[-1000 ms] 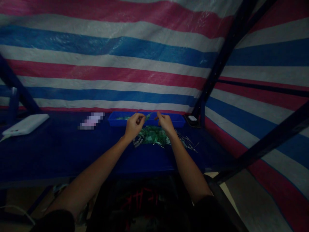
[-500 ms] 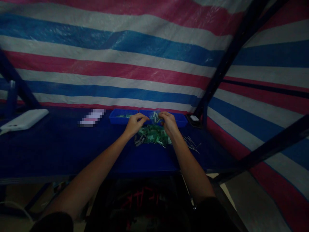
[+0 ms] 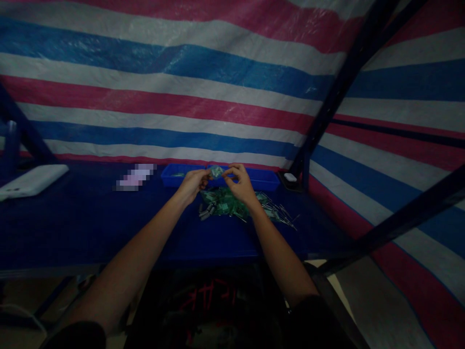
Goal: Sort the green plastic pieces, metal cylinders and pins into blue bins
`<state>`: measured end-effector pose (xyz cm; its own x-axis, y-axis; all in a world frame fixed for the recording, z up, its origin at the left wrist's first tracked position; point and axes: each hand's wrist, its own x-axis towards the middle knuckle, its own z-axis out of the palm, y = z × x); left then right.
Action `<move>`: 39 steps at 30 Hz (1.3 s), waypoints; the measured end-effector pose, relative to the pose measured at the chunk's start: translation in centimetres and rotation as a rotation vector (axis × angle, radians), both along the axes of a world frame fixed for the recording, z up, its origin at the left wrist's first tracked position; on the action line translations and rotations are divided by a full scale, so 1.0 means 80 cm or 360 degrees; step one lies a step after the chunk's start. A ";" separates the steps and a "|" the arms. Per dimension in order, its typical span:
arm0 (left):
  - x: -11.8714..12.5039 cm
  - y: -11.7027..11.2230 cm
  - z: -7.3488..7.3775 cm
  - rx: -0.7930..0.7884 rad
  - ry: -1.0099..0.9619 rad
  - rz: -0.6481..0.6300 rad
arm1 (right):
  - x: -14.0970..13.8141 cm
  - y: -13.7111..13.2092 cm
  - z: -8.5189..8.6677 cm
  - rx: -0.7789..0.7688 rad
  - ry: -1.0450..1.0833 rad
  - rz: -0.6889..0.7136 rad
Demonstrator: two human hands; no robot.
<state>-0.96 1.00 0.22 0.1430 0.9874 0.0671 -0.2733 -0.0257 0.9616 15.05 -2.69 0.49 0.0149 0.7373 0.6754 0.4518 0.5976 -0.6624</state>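
A small clear plastic bag with small pale parts in it is held up between my two hands, in front of the blue bins. My left hand has its fingers curled and grips the bag's left side. At the other side, the thumb and fingertips of my right hand pinch the bag's edge. Below them lies a pile of green-tinted small bags. Short metal cylinders sit at its left end, and thin metal rods spread out at its right.
Behind my hands stand two shallow blue bins; the left one holds some greenish pieces. A white device and a blurred-out flat item lie on the blue table. A small white case rests at the back right, near blue frame posts.
The bag has moved left, from mainly my right hand into the grip of my left. My right hand has shifted left with it, and the view has turned slightly.
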 end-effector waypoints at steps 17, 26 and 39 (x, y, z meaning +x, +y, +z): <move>-0.036 0.020 0.001 -0.0107 -0.0253 0.0571 | 0.081 -0.008 -0.007 -0.1131 -0.0907 -0.0832; 0.018 -0.023 -0.027 0.1097 0.1198 0.0043 | 0.084 -0.011 -0.015 -0.1279 -0.0947 -0.0876; 0.027 -0.035 -0.026 0.1118 0.1139 0.0050 | 0.080 0.001 -0.010 -0.0480 0.0136 -0.0829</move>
<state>1.21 -1.81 -1.85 0.3522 0.7610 0.5449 0.3739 -0.6481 0.6634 21.42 -2.61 -0.33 0.4701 0.7771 0.4185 0.5724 0.0926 -0.8147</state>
